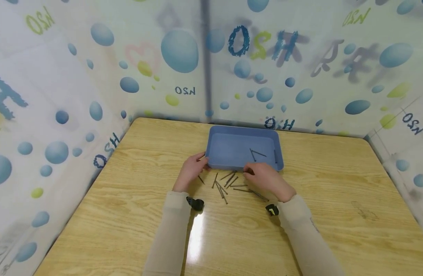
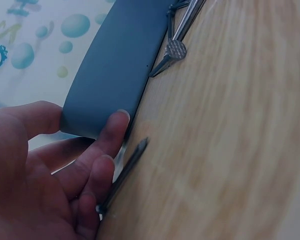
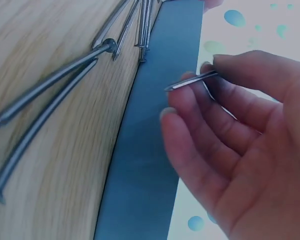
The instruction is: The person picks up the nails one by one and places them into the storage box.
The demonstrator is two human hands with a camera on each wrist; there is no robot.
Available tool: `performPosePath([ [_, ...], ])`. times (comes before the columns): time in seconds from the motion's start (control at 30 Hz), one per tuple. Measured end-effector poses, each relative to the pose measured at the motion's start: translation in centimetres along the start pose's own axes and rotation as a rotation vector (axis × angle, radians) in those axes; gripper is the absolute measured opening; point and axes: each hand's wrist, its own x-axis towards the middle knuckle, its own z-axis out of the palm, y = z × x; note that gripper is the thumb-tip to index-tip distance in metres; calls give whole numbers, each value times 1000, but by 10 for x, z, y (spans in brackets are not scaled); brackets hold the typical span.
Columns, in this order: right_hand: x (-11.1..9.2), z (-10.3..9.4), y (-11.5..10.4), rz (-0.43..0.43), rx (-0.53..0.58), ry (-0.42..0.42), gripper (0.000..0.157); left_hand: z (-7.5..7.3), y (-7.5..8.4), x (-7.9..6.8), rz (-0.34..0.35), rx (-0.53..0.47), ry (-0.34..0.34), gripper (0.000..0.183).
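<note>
A blue rectangular tray [image 1: 228, 147] lies at the far side of the table. My left hand [image 1: 191, 168] grips its near left corner, the thumb at the rim and fingertips against the outer wall in the left wrist view. Just over the tray's front edge, my right hand [image 1: 266, 178] pinches a nail [image 3: 192, 80] between thumb and fingers, its point sticking out. Inside the tray, toward the right, lie a couple of nails [image 1: 258, 153]. One loose nail [image 2: 125, 172] rests on the wood beside my left fingers.
Several steel nails [image 1: 221, 188] are scattered on the wooden table [image 1: 335, 199] in front of the tray, some crossing each other. More nails [image 3: 45, 125] lie below my right hand. A printed wall covering [image 1: 183, 107] rises behind the table.
</note>
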Motion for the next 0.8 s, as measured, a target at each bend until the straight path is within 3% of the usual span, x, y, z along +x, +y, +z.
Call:
performPosePath([
  [0.47,12,-5,5,27,190,153,20,-3,3,-1,-6,4,-3,44],
  [0.8,17,-18,8,131,445,225,27,-2,2,-3,3,11,1,45],
])
